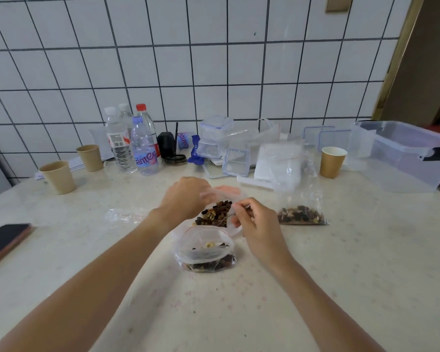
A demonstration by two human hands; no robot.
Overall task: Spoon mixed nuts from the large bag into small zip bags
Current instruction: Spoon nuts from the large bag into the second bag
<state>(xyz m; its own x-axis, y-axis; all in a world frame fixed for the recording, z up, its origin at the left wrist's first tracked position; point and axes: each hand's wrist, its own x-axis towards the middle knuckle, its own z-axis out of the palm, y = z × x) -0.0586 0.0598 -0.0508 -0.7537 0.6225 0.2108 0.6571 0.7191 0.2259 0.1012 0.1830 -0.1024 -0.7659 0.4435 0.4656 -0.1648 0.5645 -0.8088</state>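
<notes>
Left hand: our left hand [186, 196] grips the far-left rim of the large clear plastic bag of mixed nuts [215, 214], holding its mouth open.
Right hand: our right hand [255, 224] pinches a thin metal spoon [235, 212], tip down in the nuts; bowl hard to make out.
Small bags: one small clear zip bag with red seal line [205, 252] stands open just nearer than both hands, part filled; a second small clear zip bag [300, 201] stands right of our right hand, nuts at the bottom.
Writing: pink-labelled clear water bottle [144, 148] beyond our left hand, label partly readable, "ante"; other labels too blurred.
Surface: pale speckled stone-look counter [341, 262]; white tiled wall with dark grout [214, 67] behind.
Left of hands: black phone [4, 241], cut off by the frame; two brown paper cups [57, 176].
Far right: clear plastic storage tub [401, 156], cut off.
</notes>
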